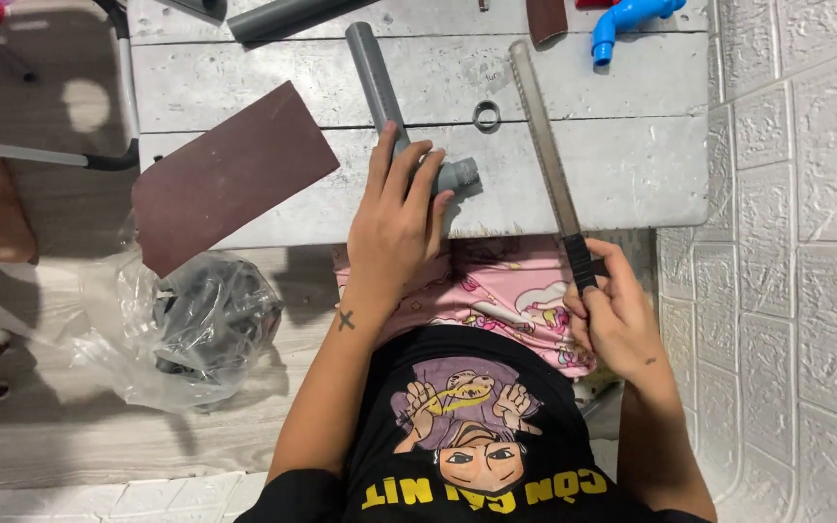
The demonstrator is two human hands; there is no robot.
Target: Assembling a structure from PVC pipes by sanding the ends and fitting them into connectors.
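My left hand presses down on a grey plastic pipe that lies on the white wooden bench, fingers wrapped over it near the bench's front edge. A short grey fitting sits at the pipe's near end, just past my fingertips. My right hand grips the black handle of a long metal saw blade, which lies flat on the bench to the right of the pipe, pointing away from me.
A dark red sheet of sandpaper overhangs the bench's left front. A small metal ring lies between pipe and blade. A blue pipe elbow and another grey pipe sit at the back. A clear plastic bag of grey fittings rests on the floor.
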